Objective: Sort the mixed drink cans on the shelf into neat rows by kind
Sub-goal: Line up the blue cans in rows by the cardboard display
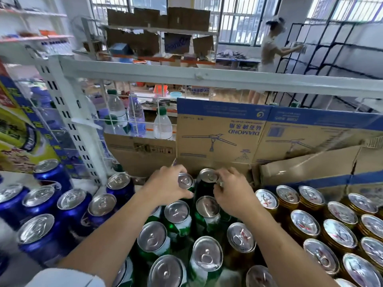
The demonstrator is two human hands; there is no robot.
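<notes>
Several blue cans (71,206) stand at the left of the shelf, green cans (178,218) in the middle, and gold cans (333,222) at the right. My left hand (167,187) grips a green can (186,180) at the back of the green group. Beside it, my right hand (232,193) pinches the top rim of another green can (207,179). Both of these cans stand upright, close to the cardboard at the back. One gold can (241,238) stands at the right edge of the green group.
A blue and brown cardboard box (219,133) lines the back of the shelf, with folded cardboard (310,164) at the right. A white perforated upright (68,119) and a wire grid with water bottles (118,112) stand at back left. A person (267,50) works far behind.
</notes>
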